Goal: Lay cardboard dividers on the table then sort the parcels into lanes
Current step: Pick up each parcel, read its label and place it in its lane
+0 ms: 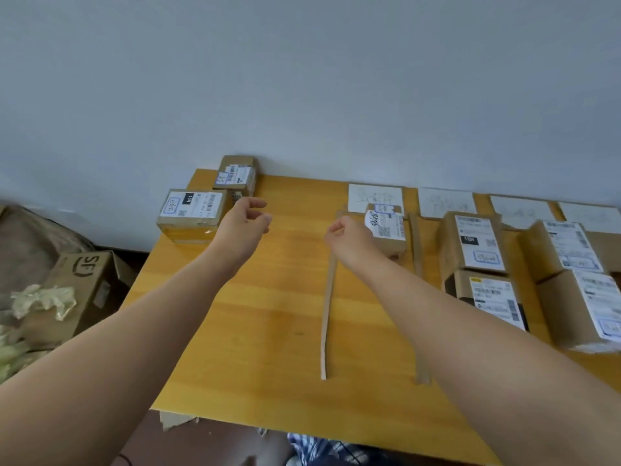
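My left hand hovers over the yellow table, fingers loosely curled and holding nothing, just right of two labelled parcels at the far left corner: a wide one and a smaller one behind it. My right hand is loosely curled and empty, beside a small parcel that sits in a lane between two cardboard divider strips, one on its left and one on its right. Further right, two parcels fill another lane, and two more lie beyond.
Several white paper sheets lie along the wall side of the table as lane labels. On the floor at left stands an open SF carton with crumpled packing paper. A cardboard scrap lies under the near table edge.
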A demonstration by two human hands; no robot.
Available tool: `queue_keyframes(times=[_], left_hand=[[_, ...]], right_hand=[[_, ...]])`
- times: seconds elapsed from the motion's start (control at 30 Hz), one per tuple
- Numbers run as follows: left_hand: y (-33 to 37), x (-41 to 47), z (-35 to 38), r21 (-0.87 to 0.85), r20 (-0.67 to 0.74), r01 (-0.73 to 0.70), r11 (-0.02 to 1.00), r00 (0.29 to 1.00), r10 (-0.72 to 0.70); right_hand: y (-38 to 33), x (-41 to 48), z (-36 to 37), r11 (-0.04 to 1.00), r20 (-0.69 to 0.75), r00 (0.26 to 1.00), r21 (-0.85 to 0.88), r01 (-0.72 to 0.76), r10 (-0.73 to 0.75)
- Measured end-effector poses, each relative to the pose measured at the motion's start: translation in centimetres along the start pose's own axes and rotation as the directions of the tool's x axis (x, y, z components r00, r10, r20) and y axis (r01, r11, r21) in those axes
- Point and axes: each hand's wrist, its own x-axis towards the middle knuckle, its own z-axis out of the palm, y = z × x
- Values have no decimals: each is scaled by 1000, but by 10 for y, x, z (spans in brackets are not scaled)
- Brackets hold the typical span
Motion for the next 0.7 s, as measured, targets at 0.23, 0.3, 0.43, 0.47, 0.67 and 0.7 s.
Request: queue_keyframes(times=[0.23,0.3,0.43,0.47,0.67,0.7], left_hand=[[-12,43,-31,80,0,-11,997,1000,11],[-20,55,-38,135,17,-15,991,1000,13],[-43,84,-58,386,115,-73,920,993,31],[-49,92,-64,431,131,-85,898,991,31],[-83,147,-112,596,180,-183,782,979,92],[-88,157,-120,637,203,-204,743,975,93]], right_hand=[[-28,36,24,997,57,998,72,-25,21],[-30,42,30,996,64,997,79,-48,43],[-38,58,50,991,64,994,86,-98,93],[-42,62,57,988,53,993,104,-112,107],[-65,77,115,949,2,976,231,-213,218],[-68,78,126,933,7,968,267,-243,250]])
